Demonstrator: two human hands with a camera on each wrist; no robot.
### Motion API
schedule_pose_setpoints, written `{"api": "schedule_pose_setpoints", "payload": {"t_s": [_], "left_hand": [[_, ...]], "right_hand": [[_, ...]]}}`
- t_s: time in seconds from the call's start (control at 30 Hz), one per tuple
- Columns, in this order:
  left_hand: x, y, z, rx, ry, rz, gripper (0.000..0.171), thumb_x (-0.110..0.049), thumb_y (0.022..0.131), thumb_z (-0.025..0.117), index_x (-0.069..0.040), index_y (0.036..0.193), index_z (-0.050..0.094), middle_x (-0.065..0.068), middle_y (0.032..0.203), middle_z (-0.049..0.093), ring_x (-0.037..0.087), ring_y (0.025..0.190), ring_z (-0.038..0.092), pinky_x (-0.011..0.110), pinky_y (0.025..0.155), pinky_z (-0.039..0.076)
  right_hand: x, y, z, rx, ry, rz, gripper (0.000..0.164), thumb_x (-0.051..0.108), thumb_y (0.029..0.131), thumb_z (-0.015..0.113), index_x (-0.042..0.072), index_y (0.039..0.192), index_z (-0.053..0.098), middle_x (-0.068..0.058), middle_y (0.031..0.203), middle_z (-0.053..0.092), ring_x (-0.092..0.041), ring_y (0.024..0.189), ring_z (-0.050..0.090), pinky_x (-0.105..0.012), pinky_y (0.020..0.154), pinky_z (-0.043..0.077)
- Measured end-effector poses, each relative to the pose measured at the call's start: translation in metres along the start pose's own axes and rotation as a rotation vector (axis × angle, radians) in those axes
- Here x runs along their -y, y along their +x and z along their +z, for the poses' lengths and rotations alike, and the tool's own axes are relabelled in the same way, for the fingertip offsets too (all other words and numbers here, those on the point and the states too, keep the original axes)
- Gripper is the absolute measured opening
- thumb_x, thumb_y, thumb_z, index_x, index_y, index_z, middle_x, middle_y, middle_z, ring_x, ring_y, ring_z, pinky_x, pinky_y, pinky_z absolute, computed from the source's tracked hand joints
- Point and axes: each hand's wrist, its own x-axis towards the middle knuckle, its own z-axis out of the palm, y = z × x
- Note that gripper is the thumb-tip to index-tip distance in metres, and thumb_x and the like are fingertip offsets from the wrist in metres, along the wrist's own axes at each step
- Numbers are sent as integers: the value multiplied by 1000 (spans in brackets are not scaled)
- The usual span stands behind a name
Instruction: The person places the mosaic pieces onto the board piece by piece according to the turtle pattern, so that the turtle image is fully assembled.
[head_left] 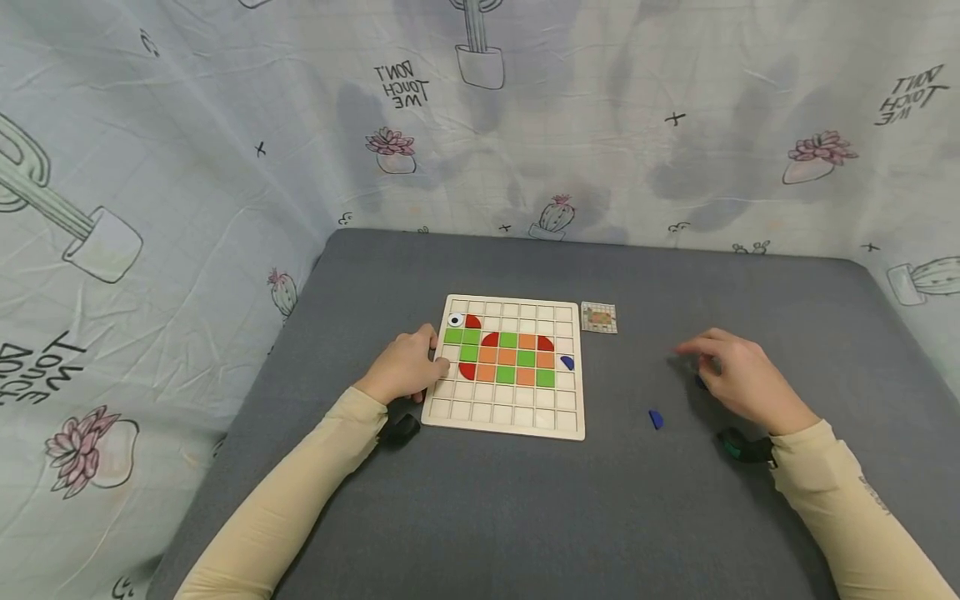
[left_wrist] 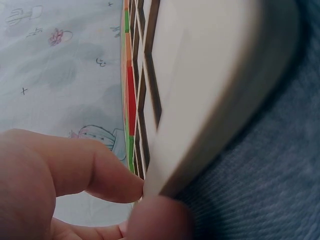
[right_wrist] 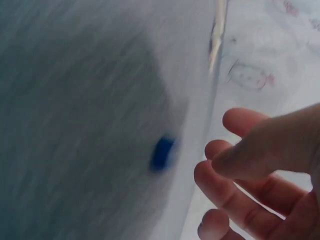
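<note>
A wooden grid board [head_left: 502, 421] lies on the grey table. My left hand [head_left: 405, 365] grips its left edge, with the thumb over the rim; in the left wrist view the fingers [left_wrist: 115, 175] pinch that edge. Green, orange and red tiles form an animal-like shape on the grid, with a round eye tile [head_left: 455, 320] at upper left. One blue half-round tile [head_left: 567, 363] sits near the board's right side. My right hand [head_left: 742, 379] hovers over the table, fingers loosely bent and holding nothing. A blue piece [right_wrist: 162, 152], blurred, lies apart from its fingertips in the right wrist view.
A small pattern card [head_left: 599, 317] lies by the board's upper right corner. Another blue half-round tile [head_left: 656, 419] lies between the board and my right hand, and a dark blue piece [head_left: 701, 382] shows partly beneath that hand. Printed cloth [head_left: 615, 125] hangs behind the table.
</note>
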Motion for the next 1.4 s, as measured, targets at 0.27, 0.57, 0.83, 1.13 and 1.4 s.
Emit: {"api": "schedule_pose_setpoints", "payload": {"t_s": [0.27,0.57,0.83,1.13,1.4], "left_hand": [[1,-2,0,-6,-6,-1,31,-24,99,59,-5,122,51,9,60,63,17,43,61,29,44,45],[0,-2,-1,-8,6,-2,33,-24,98,59,-4,123,51,8,60,64,16,42,60,28,43,45],[-1,-2,-1,-3,-4,-2,33,-24,98,59,-4,124,50,9,62,64,17,43,60,28,43,45],[-1,-1,-1,4,-6,-9,34,-25,98,59,-5,124,50,10,66,64,17,43,61,28,44,45],[0,0,-1,10,-7,-11,34,-25,98,59,-5,125,49,10,65,64,17,43,60,28,44,45]], "right_hand": [[-21,-17,-2,68,-13,-15,35,-14,84,69,5,112,78,-10,106,71,-6,73,48,-25,59,37],[-11,-23,0,104,-8,-53,31,-5,78,84,12,104,80,-4,106,70,-17,85,64,-31,64,49],[8,-14,10,102,51,-128,25,-6,78,83,15,90,79,5,97,67,-3,75,58,-25,60,48],[11,-12,9,172,80,-73,29,-10,79,78,11,99,77,3,97,65,0,75,53,-25,60,44],[18,-5,13,141,13,-87,24,-6,80,80,13,95,77,5,93,66,-7,77,61,-31,65,52]]}}
